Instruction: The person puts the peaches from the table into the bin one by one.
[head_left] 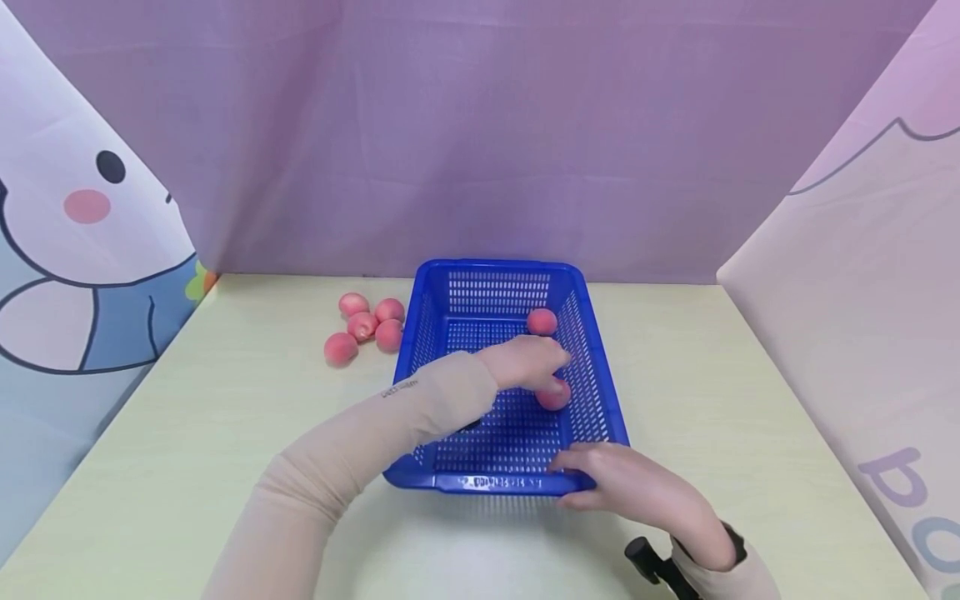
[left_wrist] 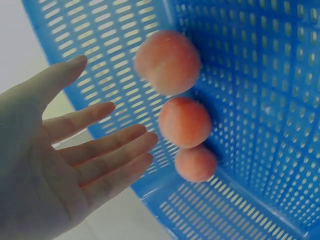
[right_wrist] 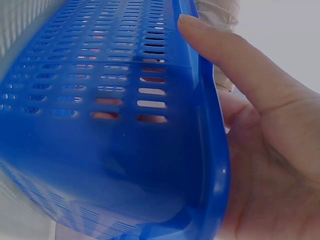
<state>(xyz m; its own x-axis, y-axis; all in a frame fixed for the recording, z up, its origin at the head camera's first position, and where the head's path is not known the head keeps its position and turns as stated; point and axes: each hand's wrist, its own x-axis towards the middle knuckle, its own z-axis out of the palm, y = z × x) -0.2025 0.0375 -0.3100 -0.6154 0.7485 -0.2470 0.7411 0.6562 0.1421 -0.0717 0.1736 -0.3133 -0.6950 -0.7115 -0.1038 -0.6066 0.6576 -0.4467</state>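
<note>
A blue plastic basket [head_left: 498, 483] with slotted walls stands on the table. Inside, three peaches line up along its right wall: a far peach [head_left: 542, 322], a near peach [head_left: 553, 395], and a middle peach [left_wrist: 185, 122] that the left hand hides in the head view. My left hand [head_left: 525, 362] reaches into the basket over them, its fingers [left_wrist: 110, 145] extended and apart with nothing held. At the near right corner my right hand [head_left: 626, 483] grips the basket's rim, thumb [right_wrist: 225, 47] on the outside and fingers over the inner side.
Several more peaches [head_left: 362, 326] lie grouped on the pale table [head_left: 247, 400], just left of the basket. A purple cloth [head_left: 480, 150] hangs behind, and printed panels flank both sides. A black strap mount [head_left: 652, 562] sits on the right wrist.
</note>
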